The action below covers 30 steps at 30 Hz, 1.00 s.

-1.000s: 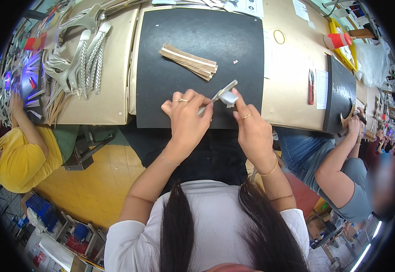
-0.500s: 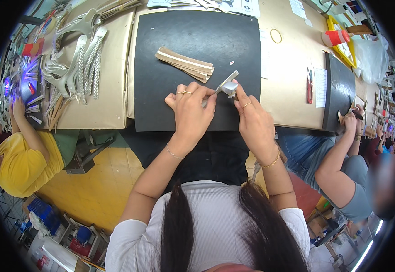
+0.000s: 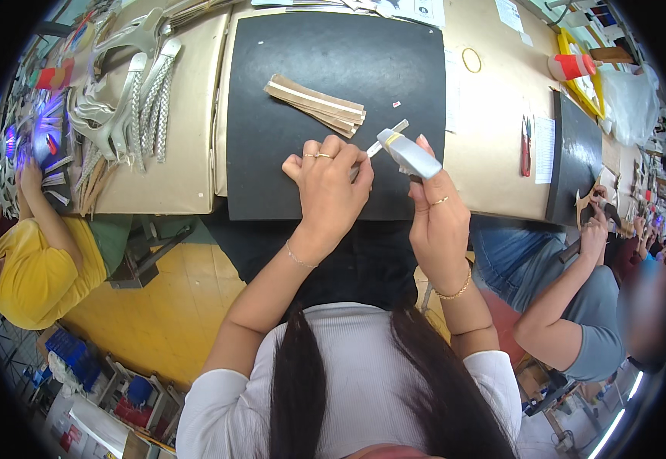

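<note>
My left hand (image 3: pixel 328 182) is closed over the near middle of the black mat (image 3: pixel 264 183), pinching a narrow pale grey strip (image 3: pixel 377 147) that sticks out to the upper right. In my right hand (image 3: pixel 440 226), thumb and fingers grip a smooth silver-grey piece (image 3: pixel 415 158) with a yellowish band near its upper end; its exact kind is unclear. This piece meets or overlaps the strip, and I cannot tell whether the two are joined. Just beyond my left hand lies a fanned stack of brown strips (image 3: pixel 318 103) with a pale stripe on top.
White braided straps (image 3: pixel 153 99) lie on the left table. Right of the mat are a rubber band (image 3: pixel 471 60), a red-handled tool (image 3: pixel 526 149) and a red-and-white cup or spool (image 3: pixel 570 66). Co-workers sit on both sides, one wearing a yellow shirt (image 3: pixel 46 260).
My right hand has moved slightly right and nearer, turning the silver-grey piece so its broad face shows. My left hand has shifted slightly right, still on the strip.
</note>
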Tool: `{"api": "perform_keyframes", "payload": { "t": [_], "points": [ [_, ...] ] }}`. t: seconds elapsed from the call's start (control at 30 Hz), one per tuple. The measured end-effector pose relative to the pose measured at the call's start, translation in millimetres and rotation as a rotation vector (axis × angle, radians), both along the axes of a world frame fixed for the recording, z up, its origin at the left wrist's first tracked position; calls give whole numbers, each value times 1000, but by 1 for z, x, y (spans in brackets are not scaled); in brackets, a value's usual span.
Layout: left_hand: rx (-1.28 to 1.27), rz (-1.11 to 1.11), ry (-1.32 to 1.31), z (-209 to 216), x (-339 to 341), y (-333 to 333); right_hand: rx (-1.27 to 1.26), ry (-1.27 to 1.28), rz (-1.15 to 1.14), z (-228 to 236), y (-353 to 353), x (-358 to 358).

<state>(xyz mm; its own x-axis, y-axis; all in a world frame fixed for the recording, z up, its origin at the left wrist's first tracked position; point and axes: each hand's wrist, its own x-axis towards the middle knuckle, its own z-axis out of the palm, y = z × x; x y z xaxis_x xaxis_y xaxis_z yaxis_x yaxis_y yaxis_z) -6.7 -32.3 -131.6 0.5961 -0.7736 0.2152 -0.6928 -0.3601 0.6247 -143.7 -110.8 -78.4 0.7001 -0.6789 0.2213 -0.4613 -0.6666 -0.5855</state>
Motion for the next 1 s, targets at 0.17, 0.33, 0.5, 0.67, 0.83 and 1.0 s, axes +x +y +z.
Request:
{"api": "perform_keyframes", "payload": {
  "t": [0.17, 0.33, 0.5, 0.67, 0.83, 1.0],
  "points": [
    [-17, -17, 9, -1, 2, 1, -67, 295, 27, 1, 0, 1],
    [-12, -14, 20, 0, 1, 3, 5, 185, 8, -2, 2, 3],
    [35, 12, 105, 5, 4, 12, -21, 313, 32, -6, 2, 2],
    [25, 12, 139, 6, 6, 17, -21, 289, 15, -7, 3, 3],
    [-4, -14, 42, 4, 5, 16, -19, 291, 22, -3, 2, 4],
    [1, -38, -66, 5, 4, 16, 5, 94, 23, 6, 6, 3]
  ]
}}
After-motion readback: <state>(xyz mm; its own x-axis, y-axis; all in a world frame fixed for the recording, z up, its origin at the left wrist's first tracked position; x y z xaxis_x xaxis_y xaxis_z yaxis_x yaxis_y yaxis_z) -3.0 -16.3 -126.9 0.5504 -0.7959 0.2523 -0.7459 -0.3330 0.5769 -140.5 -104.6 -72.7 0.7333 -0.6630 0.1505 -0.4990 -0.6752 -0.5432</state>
